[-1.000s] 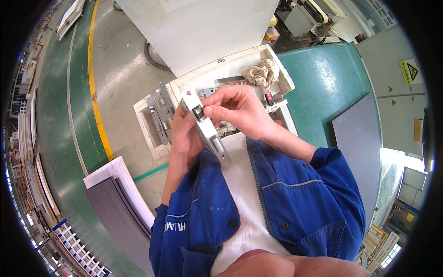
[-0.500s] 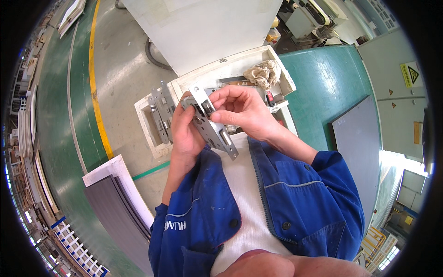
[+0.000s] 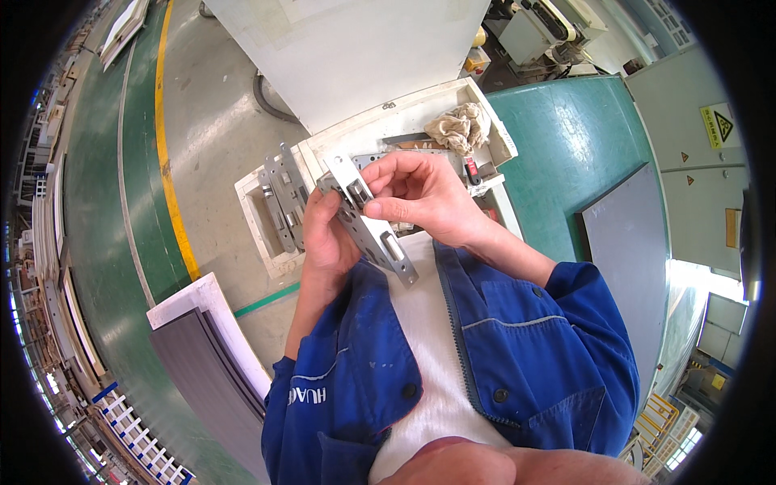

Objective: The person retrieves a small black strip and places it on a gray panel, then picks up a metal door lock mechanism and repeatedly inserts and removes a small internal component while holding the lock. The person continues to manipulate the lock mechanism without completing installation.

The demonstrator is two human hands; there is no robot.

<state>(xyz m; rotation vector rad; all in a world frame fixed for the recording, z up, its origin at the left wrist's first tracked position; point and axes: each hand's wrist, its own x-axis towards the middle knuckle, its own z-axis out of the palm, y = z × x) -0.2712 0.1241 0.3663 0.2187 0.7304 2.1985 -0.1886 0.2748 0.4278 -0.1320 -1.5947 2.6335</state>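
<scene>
A grey metal mortise lock with a long bright faceplate is held tilted in front of my chest. My left hand grips the lock's case from the left, its thumb near the upper end. At the latch opening in the faceplate, my right hand has its thumb and fingers bent close together around the edge. Whether a small part sits between those fingertips is hidden. More metal lock cases stand in the left section of a white wooden box just beyond my hands.
In the box's right section lie a crumpled beige cloth and a red-and-black handled tool. A large white panel rises behind. Dark boards lean at lower left; a grey panel lies to the right near a cabinet.
The lock has turned slightly, so its faceplate shows more toward me. Both hands stay almost in place, with the right thumb shifted slightly at the latch opening.
</scene>
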